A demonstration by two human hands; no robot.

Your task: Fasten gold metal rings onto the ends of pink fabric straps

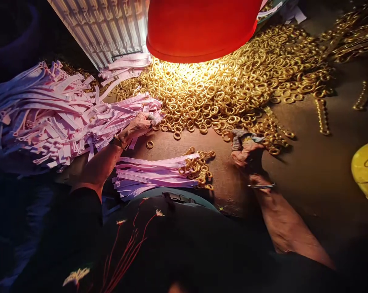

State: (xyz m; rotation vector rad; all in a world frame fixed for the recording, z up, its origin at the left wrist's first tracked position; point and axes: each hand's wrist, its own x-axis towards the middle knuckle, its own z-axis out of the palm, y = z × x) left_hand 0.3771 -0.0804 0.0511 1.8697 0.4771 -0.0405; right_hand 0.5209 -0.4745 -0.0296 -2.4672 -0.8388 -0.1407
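Golden rings (208,95) (heaped) beside pink straps (62,106).

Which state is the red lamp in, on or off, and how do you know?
On: bright light spills from under the red lamp onto the gold rings, while the table looks darker farther away.

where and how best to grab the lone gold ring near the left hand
Probably pinch the gold ring by opposite sides of its outer rim, coming from above and the right. It is a round band lying apart from the ring pile, with bare tabletop on that side and the left hand beyond it to its left.
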